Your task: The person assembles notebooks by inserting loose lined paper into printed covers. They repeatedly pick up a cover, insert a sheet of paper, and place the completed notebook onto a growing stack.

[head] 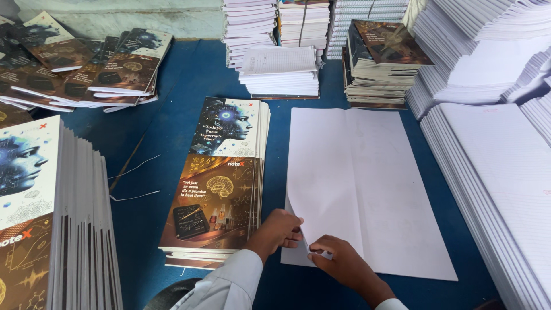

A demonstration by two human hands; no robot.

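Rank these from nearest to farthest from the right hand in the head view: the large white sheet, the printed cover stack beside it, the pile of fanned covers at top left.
1. Large white sheet: the right hand pinches its lifted near-left corner.
2. Printed cover stack: just left of the sheet, beside the left hand.
3. Fanned covers: far top left of the blue table.

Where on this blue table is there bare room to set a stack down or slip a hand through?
Bare blue table lies between the left upright stack and the middle cover pile, with loose threads across it. A narrow strip runs between that pile and the white sheet. The back row and right-hand paper stacks are crowded.
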